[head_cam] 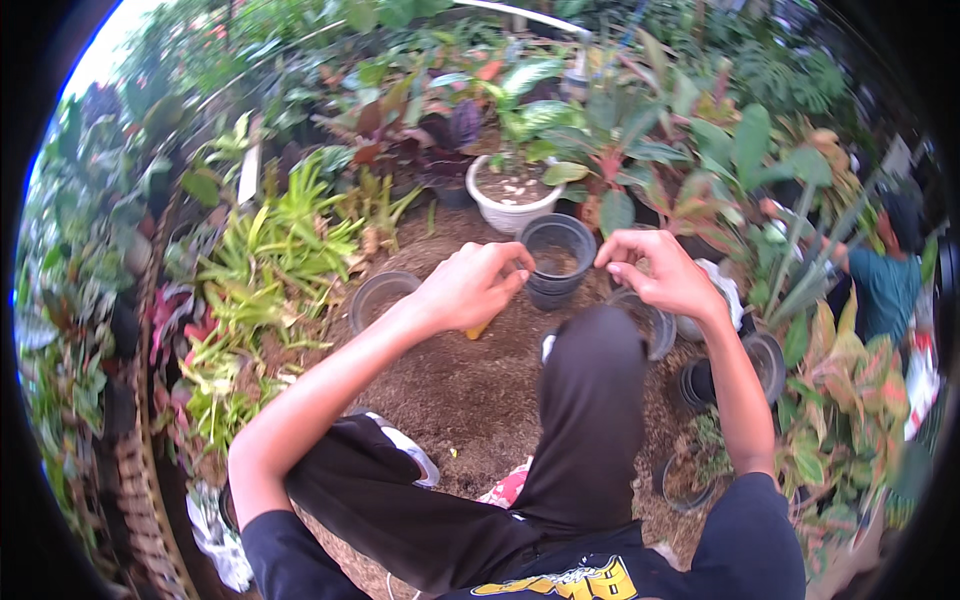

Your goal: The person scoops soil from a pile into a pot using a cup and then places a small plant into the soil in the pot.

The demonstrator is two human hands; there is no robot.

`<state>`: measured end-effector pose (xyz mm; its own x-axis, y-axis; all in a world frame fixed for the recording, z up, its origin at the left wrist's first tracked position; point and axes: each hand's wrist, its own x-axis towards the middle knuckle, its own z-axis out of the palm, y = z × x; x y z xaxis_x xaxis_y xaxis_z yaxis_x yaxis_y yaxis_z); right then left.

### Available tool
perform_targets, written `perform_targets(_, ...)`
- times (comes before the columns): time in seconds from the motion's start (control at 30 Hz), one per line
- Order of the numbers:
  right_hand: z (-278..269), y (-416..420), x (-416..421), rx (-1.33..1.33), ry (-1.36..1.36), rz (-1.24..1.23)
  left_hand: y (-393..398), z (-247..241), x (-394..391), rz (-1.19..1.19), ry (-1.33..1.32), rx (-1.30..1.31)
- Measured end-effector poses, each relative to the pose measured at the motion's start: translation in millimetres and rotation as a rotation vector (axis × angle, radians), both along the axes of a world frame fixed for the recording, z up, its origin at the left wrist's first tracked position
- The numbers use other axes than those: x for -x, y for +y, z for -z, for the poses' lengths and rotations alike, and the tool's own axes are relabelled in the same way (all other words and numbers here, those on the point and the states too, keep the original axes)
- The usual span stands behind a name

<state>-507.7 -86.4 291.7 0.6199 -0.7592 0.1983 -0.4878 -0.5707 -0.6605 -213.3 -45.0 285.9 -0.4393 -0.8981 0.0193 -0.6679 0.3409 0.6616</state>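
Before me stands a dark plastic nursery pot (562, 257), apparently nested in others, with brown material inside. My left hand (476, 283) is just left of its rim, fingers curled, with a small gap between thumb and fingers and nothing visible in them. On the other side, my right hand (660, 271) hovers near the rim, its fingers bent and thumb apart, also with nothing seen in it. A yellow object (478, 330) shows partly beneath my left hand; the rest is hidden. Behind the nursery pot sits a white pot (504, 214) of soil with a leafy plant.
Brown loose soil (472, 390) covers the ground between my legs. Another dark pot (364, 300) lies left, partly behind my forearm. More dark pots (765, 367) stand right. Bromeliad-like green plants (277, 240) crowd the left. A person in a teal shirt (885, 292) is at far right.
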Motion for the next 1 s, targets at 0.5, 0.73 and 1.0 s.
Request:
perform_targets(0.5, 85.5, 275.1, 222.5, -0.317, -0.053, 0.839, 103.0, 52.8, 322.4, 0.521, 0.073, 0.054)
perform_targets(0.73, 196.3, 350.4, 247.9, -0.527, 0.032, 1.121, 131.5, 155.8, 396.4, 0.546, 0.038, 0.026)
perform_targets(1.0, 280.6, 332.4, 249.1, -0.479, -0.03, 1.399, 124.3, 295.9, 375.8, -0.005, -0.272, -0.421)
